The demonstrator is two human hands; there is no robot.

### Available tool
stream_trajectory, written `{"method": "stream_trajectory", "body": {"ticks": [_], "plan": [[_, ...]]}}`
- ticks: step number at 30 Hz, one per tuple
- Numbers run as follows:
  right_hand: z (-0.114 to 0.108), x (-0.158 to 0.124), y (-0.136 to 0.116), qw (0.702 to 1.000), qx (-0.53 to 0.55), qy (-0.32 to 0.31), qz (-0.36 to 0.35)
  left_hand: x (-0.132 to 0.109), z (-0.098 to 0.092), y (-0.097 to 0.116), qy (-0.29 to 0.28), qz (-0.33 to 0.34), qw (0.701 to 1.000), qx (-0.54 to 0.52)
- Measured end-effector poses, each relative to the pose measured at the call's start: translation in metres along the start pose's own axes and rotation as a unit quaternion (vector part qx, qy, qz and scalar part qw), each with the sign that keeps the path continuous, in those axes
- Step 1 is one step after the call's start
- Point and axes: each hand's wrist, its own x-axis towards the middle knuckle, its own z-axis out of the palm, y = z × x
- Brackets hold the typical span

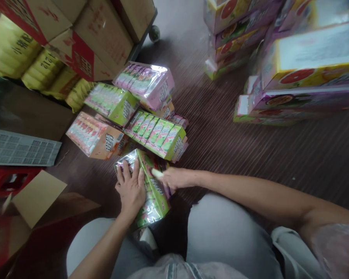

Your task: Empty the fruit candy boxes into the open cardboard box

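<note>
- left hand (pixel 130 190) lies flat with fingers spread on the green pack (pixel 156 202) at lower centre, likely pinning it steady by the knees.
- right hand (pixel 174 179) meets the pack's right edge with fingers curled; it is blurred, so i cannot tell if it grips.
- more packs (pixel 154 133) lie heaped just above, probably kept within easy reach.
- the dark striped floor (pixel 250 155) carries everything; boxes (pixel 99 35) stand upper left, stacked cartons (pixel 308 58) upper right.

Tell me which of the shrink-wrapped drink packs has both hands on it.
The nearest green pack: the left hand lies flat on it and the right hand touches its edge. The other packs lie beyond, untouched.
</note>
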Motion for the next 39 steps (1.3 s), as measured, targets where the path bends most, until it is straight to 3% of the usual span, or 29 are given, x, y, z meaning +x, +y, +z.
{"method": "stream_trajectory", "body": {"ticks": [5, 13, 16, 18, 20, 22, 23, 25, 27, 31, 39], "plan": [[0.012, -0.033, -0.005, 0.989, -0.027, -0.103, 0.103, 0.002, -0.001, 0.005, -0.012, -0.005, 1.000, 0.004], [0.030, -0.060, -0.052, 0.970, -0.082, -0.099, 0.205, 0.000, -0.006, 0.002, -0.008, 0.006, 1.000, 0.007], [0.030, -0.085, -0.075, 0.962, -0.117, -0.098, 0.226, 0.001, -0.006, 0.002, -0.018, 0.006, 1.000, 0.002], [0.020, -0.104, -0.091, 0.956, -0.177, -0.007, 0.234, 0.002, -0.006, 0.003, -0.022, 0.010, 1.000, 0.005], [0.003, -0.113, -0.106, 0.922, -0.299, 0.173, 0.177, 0.002, -0.005, 0.007, -0.021, 0.018, 1.000, 0.012], [-0.018, -0.105, -0.119, 0.839, -0.436, 0.321, 0.055, 0.000, -0.005, 0.010, -0.019, 0.020, 0.999, 0.021], [-0.029, -0.095, -0.123, 0.795, -0.493, 0.354, -0.009, -0.001, -0.005, 0.012, -0.016, 0.019, 0.999, 0.027], [-0.046, -0.066, -0.128, 0.743, -0.567, 0.347, -0.083, -0.003, -0.004, 0.015, -0.004, 0.022, 0.999, 0.041], [-0.059, -0.035, -0.126, 0.732, -0.601, 0.317, -0.061, -0.005, -0.003, 0.016, 0.009, 0.031, 0.998, 0.053], [-0.070, 0.003, -0.114, 0.726, -0.619, 0.291, 0.064, -0.007, 0.000, 0.015, 0.019, 0.033, 0.998, 0.051], [-0.063, 0.005, -0.112, 0.690, -0.661, 0.266, 0.127, -0.009, -0.005, 0.013, 0.030, 0.042, 0.998, -0.040]]}}
